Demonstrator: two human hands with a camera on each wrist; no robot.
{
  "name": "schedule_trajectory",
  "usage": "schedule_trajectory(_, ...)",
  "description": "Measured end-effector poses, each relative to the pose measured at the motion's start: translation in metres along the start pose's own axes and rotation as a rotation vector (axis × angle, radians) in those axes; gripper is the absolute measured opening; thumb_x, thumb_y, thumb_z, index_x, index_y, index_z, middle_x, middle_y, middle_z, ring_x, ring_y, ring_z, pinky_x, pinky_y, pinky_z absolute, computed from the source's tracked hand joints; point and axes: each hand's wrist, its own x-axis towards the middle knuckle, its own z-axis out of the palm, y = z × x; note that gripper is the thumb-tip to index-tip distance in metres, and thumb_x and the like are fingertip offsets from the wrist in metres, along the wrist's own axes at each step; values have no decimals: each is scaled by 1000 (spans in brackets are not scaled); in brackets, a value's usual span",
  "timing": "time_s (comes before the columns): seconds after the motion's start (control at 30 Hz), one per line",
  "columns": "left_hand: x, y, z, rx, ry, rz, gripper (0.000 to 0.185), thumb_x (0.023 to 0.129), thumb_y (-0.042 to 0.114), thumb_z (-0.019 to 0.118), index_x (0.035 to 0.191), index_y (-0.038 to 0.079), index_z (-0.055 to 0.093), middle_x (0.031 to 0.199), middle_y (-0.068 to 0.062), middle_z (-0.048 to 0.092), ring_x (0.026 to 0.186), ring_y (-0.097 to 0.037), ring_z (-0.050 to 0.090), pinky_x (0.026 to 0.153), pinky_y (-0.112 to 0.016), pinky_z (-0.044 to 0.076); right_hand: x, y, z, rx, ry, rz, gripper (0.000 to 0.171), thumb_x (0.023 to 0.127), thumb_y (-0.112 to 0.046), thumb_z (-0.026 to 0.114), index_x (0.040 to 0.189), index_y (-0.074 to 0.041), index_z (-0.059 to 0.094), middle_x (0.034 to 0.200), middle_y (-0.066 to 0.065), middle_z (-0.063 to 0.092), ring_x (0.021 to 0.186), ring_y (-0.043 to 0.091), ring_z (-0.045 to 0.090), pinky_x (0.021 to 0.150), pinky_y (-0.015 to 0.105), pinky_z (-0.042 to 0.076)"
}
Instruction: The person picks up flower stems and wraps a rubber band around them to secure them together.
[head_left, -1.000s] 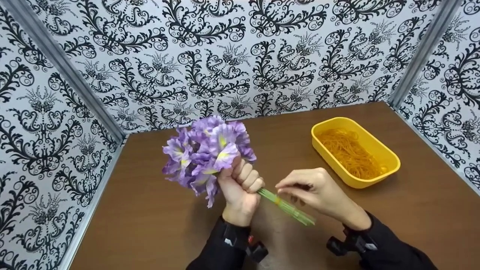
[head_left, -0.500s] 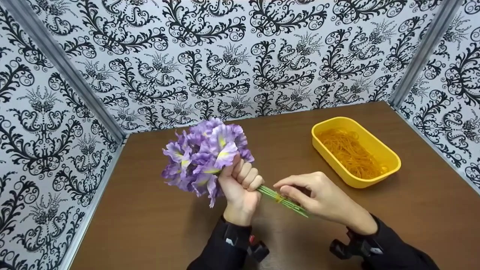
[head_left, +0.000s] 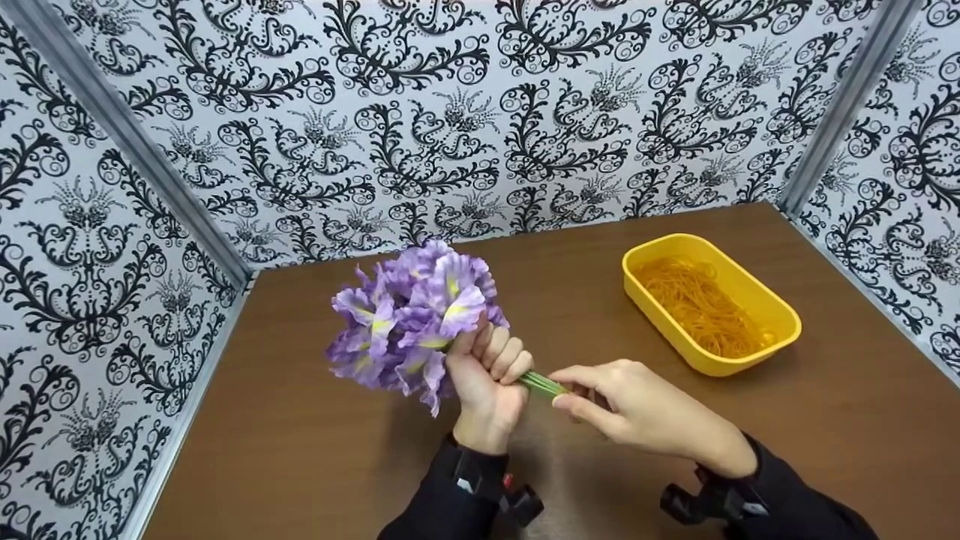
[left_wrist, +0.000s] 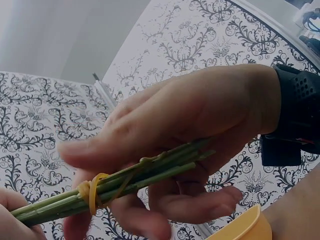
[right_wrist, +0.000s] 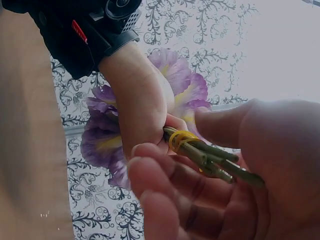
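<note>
A bunch of purple artificial flowers [head_left: 409,322] stands tilted above the brown table [head_left: 300,450]. My left hand [head_left: 491,360] grips the bunch in a fist just under the blooms. The green stems [head_left: 541,384] stick out to the right into my right hand [head_left: 570,388]. That hand has its thumb over the stems [left_wrist: 150,172] and its fingers curled beneath them, covering the stem ends. A yellow rubber band [left_wrist: 92,192] is wrapped around the stems close to the left fist; in the right wrist view the band [right_wrist: 180,137] sits right beside the left hand [right_wrist: 140,105].
A yellow rectangular tray [head_left: 780,315] with a heap of rubber bands [head_left: 697,304] stands on the table at the right, behind my right hand. Patterned black-and-white walls close the table in on the left, back and right.
My right hand has slid up the stems toward the left fist and now covers the stem ends that stuck out before. The bunch has shifted slightly right.
</note>
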Motion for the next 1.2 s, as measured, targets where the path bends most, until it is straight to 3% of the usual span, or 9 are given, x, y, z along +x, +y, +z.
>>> schedule_trajectory(0.17,-1,-2,-1,24,48,24,46,81,15,67,64,18,25,57,9,16,47,-4,13,45,-16,13,1,-1,3,-33,-55,99,20,107,-32,50,104,-19,65,70,-18,49,56,-2,43,52,20,40)
schedule_trajectory(0.3,1,-3,-3,30,82,28,44,80,15,68,64,18,27,56,9,19,47,-4,15,45,-16,15,1,-2,5,-107,-45,128,20,108,-33,48,104,-20,62,72,-16,45,60,1,43,56,22,40)
schedule_trajectory(0.5,2,-3,-4,72,49,-23,40,83,16,64,66,17,28,56,9,18,47,-4,13,44,-15,15,0,-1,6,-134,16,107,17,105,-34,55,109,-21,64,84,-15,53,72,3,51,63,24,44)
schedule_trajectory(0.63,3,-3,-5,111,34,-80,42,81,16,67,65,17,28,55,9,20,47,-4,14,44,-15,16,1,0,6,-98,3,99,18,105,-35,55,103,-22,67,73,-18,49,62,0,46,56,21,40)
schedule_trajectory(0.83,3,-3,-5,154,73,-132,37,80,15,65,63,18,32,55,10,23,46,-3,16,43,-14,17,1,1,9,-23,-21,25,19,103,-30,59,90,-19,66,65,-19,42,53,-5,38,48,14,31)
schedule_trajectory(1.2,3,-2,-7,190,100,-174,31,91,12,39,63,19,28,54,10,26,46,-3,16,44,-14,15,2,3,11,8,-54,17,24,103,-29,59,81,-19,59,63,-18,37,53,-7,34,49,13,27)
